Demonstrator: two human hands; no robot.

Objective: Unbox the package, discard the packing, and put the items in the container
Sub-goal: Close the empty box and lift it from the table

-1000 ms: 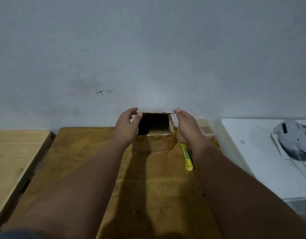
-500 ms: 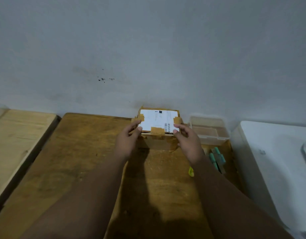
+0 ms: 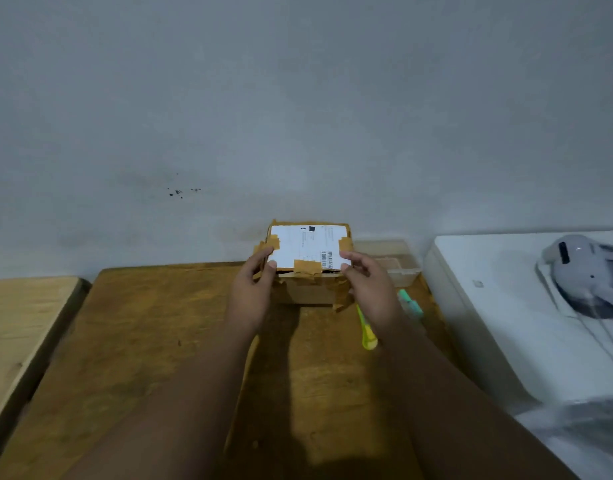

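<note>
— See the small brown cardboard box (image 3: 310, 268) at the far edge of the wooden table (image 3: 142, 341), right against the grey wall? The white shipping label (image 3: 307, 245) faces up, with tan tape (image 3: 307, 266) across its near edge and corners.

— So it's not opened yet. How would you go about it?

— I'd pin the box down with one hand and peel or slit the tape along that near seam, shallow, so nothing inside gets nicked. There's a yellow-handled cutter (image 3: 365, 329) lying just right of the box, close under the right wrist.

— And the hands?

— The left hand (image 3: 251, 292) is half curled around the box's near left corner, thumb on the label's edge, fingers on the side. The right hand (image 3: 367, 289) is looser, fingers partly spread, its fingertips (image 3: 346, 259) touching the near right corner of the label. Neither is lifting anything, as far as I can judge.

— Where do the contents go?

— Probably the clear plastic compartment tray (image 3: 400, 268) just right of the box, by the wall. Something teal (image 3: 410, 301) lies beside it; I can't tell what.
</note>
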